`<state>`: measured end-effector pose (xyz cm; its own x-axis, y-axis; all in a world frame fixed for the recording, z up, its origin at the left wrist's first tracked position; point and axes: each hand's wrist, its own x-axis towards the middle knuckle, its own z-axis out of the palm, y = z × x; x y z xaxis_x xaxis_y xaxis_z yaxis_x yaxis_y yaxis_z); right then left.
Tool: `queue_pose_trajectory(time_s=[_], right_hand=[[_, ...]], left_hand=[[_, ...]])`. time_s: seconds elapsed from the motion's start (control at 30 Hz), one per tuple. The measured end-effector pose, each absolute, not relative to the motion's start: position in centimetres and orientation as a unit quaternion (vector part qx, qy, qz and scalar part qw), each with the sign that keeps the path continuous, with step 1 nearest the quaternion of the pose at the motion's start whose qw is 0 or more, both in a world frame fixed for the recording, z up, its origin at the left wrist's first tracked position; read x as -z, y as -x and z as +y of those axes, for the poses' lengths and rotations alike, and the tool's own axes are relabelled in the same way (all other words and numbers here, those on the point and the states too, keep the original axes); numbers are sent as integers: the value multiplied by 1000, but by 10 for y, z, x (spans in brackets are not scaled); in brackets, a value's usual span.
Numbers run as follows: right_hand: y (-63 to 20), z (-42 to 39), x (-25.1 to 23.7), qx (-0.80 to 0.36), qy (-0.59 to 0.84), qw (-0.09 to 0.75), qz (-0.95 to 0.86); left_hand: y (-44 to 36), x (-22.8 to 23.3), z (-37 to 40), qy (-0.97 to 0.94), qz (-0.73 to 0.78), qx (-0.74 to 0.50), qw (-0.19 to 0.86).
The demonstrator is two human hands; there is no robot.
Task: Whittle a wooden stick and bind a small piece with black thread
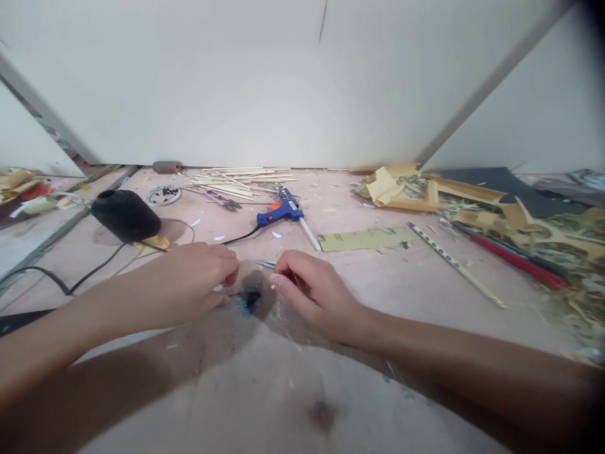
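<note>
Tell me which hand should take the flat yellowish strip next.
Probably the right hand: it is nearer the flat yellowish strip, which lies beyond and to its right. The left hand would have to reach past it. I cannot tell whether either is free.

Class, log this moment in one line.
left hand: curled, contents unclear | right hand: curled, contents unclear | glue gun: beyond hands

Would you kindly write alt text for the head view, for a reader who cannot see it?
A person's left hand and right hand are close together over a pinkish surface; anything they hold is too small to tell. Beyond them lie a blue glue gun, thin pale sticks and a yellowish strip.
</note>
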<state>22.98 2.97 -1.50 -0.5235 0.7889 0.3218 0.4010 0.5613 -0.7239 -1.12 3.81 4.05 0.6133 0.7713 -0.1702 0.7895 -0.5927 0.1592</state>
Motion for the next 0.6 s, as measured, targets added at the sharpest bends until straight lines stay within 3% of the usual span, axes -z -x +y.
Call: queue_pose_trajectory(time_s=[0.3,0.6], right_hand=[[-230,31,18,-295,350,329,-826],[-230,30,16,-318,289,335,-838]], left_hand=[[7,-38,42,-911,374,80,152],[-6,-39,33,-898,379,-122,186]])
